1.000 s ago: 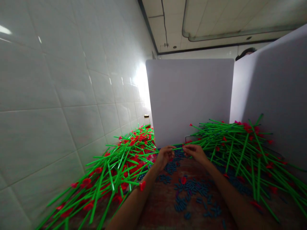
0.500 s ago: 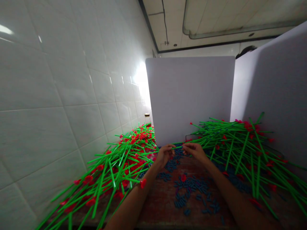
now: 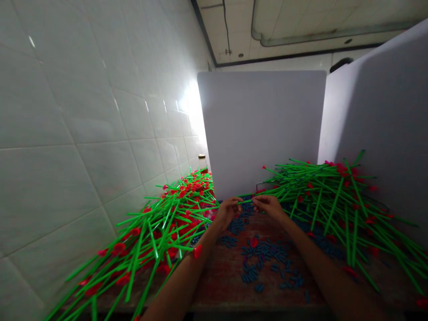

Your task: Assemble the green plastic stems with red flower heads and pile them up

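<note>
A thin green plastic stick [image 3: 246, 202] lies level between my two hands. My left hand [image 3: 229, 212] is closed around its left part, with fingers curled. At the other end, my right hand [image 3: 268, 206] pinches the stick between thumb and fingertips; whether a small piece is also in that pinch is hidden. Under and in front of the hands, many small dark blue cylindrical pieces [image 3: 267, 252] are scattered on the worn reddish tabletop [image 3: 217, 285]. One red cup-shaped piece [image 3: 253, 242] lies among them.
A heap of green sticks with red ends [image 3: 174, 214] fills the left side, and another heap of green sticks [image 3: 321, 191] the right. White panels [image 3: 264, 133] stand behind and at right. A tiled wall [image 3: 110, 147] runs along the left, near a lidded jar [image 3: 202, 163].
The whole view has shifted slightly, so everything sits a little higher and further left. Both hands keep their hold on the green stick, with hardly any movement.
</note>
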`<action>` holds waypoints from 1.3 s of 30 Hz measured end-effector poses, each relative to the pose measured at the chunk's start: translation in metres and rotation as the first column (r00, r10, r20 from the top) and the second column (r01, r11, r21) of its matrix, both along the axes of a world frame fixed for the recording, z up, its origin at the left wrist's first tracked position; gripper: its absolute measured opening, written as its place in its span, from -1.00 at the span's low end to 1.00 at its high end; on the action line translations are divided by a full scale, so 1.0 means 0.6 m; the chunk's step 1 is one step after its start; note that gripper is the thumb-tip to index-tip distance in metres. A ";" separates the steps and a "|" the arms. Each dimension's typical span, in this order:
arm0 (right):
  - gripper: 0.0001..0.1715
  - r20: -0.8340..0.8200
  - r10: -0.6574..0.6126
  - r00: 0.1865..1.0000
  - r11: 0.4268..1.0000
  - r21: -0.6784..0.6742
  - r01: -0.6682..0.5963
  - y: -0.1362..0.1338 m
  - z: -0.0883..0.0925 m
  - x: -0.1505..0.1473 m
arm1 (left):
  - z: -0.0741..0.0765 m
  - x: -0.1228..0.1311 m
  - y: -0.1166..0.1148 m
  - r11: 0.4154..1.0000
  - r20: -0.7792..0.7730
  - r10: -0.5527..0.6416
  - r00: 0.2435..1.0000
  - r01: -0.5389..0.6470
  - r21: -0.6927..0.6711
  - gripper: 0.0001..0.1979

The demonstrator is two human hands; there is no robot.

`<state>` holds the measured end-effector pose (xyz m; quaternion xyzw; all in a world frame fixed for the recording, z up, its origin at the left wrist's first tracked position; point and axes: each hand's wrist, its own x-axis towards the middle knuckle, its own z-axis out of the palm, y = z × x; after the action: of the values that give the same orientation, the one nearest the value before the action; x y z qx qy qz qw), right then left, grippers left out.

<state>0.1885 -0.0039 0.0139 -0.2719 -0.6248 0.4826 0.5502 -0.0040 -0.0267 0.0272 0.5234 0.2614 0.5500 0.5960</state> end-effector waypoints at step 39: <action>-0.44 -0.053 0.192 0.980 0.957 -0.212 -0.199 -0.027 0.008 -0.024 | 0.009 0.005 -0.008 0.995 -0.270 0.020 0.963 0.007 0.097 -0.82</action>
<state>0.1742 -0.0200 0.0190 -0.2596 -0.5836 0.6039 0.4767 -0.0009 -0.0314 0.0328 0.6211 0.3150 0.4875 0.5267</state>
